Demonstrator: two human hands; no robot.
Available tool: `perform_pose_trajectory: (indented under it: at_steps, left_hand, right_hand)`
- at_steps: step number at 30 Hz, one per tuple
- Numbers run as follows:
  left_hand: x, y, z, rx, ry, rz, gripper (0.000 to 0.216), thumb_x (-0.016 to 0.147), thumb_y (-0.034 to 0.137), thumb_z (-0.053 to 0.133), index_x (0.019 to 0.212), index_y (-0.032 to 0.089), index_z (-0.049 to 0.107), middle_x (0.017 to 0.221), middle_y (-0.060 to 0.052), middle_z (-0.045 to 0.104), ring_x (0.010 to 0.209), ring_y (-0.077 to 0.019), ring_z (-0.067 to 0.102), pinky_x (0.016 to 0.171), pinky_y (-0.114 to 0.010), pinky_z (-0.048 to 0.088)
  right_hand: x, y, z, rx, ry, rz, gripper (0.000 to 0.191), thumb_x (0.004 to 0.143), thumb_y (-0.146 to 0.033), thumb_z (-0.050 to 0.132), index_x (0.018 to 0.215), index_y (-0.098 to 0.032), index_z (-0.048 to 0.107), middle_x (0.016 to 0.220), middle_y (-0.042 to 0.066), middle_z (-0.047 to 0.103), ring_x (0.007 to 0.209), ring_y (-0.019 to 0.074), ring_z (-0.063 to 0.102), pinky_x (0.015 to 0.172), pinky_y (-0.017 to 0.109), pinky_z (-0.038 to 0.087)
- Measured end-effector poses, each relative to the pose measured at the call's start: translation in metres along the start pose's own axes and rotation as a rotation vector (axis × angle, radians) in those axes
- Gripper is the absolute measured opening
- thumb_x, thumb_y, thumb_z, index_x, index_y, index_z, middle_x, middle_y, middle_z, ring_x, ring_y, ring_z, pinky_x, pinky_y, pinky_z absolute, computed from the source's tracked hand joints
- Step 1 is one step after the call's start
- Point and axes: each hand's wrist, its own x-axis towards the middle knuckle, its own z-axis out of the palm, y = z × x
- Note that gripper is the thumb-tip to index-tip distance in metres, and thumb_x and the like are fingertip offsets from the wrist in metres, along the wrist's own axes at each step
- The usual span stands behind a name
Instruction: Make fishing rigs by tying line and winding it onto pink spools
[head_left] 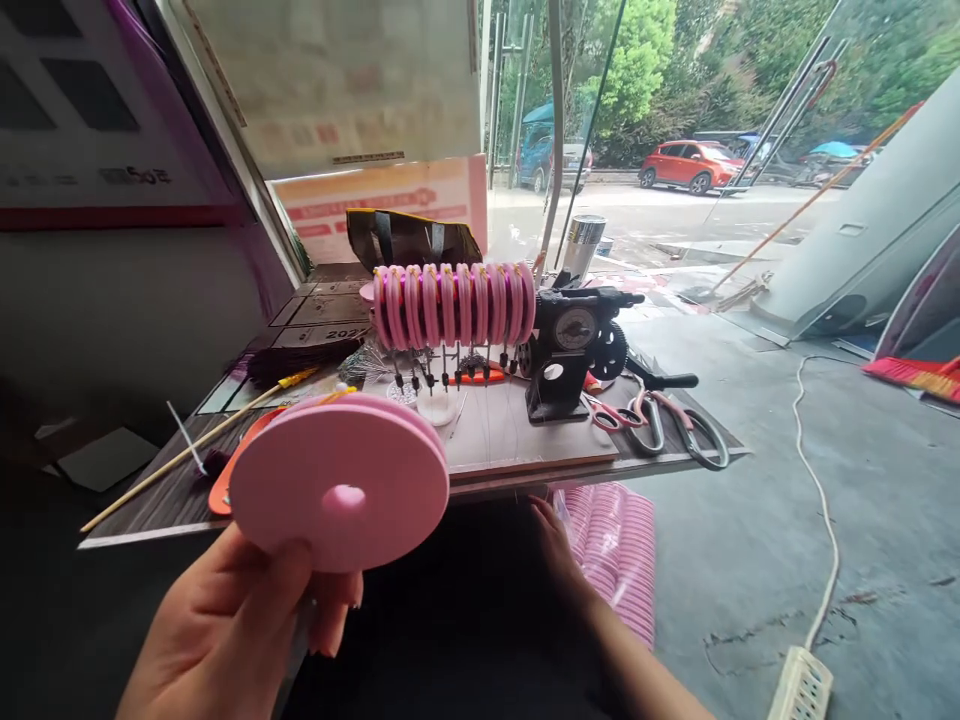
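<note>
My left hand (232,610) is closed on a round pink foam line spool (289,475), thumb on its near face and fingers beneath. The spool has a hole in its middle and is held up in front of the table's left part. My right hand (553,540) is low by the table's front edge, beside a clear plastic bag of stacked pink spools (619,560); its fingers are partly hidden and dark. On the table, a row of pink spools (454,310) sits on a black hand-cranked winder (574,345), with small dark fittings hanging below.
Several scissors (660,425) lie right of the winder. A thin wooden stick (187,450) and an orange-handled item (225,485) are at the left. A white power strip (802,690) with its cord is on the floor. Glass panels stand behind the table (540,455).
</note>
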Motion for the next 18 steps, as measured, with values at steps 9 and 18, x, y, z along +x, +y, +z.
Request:
perform_pose_trajectory:
  at_steps: [9, 18]
  left_hand:
    - [0.003, -0.004, 0.009, 0.05, 0.028, -0.033, 0.027, 0.068, 0.048, 0.068, 0.064, 0.023, 0.059, 0.045, 0.001, 0.054, 0.038, -0.012, 0.046, 0.034, -0.021, 0.04]
    - [0.002, -0.006, 0.006, 0.024, 0.042, -0.041, 0.028, 0.064, 0.049, 0.07, 0.069, 0.022, 0.062, 0.048, 0.0, 0.055, 0.038, -0.0135, 0.047, 0.032, -0.023, 0.042]
  right_hand:
    - [-0.012, -0.004, -0.016, 0.096, 0.041, 0.021, 0.036, 0.075, -0.049, 0.051, 0.073, -0.016, 0.063, 0.067, 0.006, 0.064, 0.067, 0.0218, 0.059, 0.062, 0.031, 0.046]
    - [0.0, 0.009, -0.009, -0.013, -0.016, 0.032, 0.023, 0.071, -0.022, 0.062, 0.091, -0.013, 0.065, 0.082, 0.007, 0.068, 0.071, 0.0186, 0.063, 0.069, 0.035, 0.052]
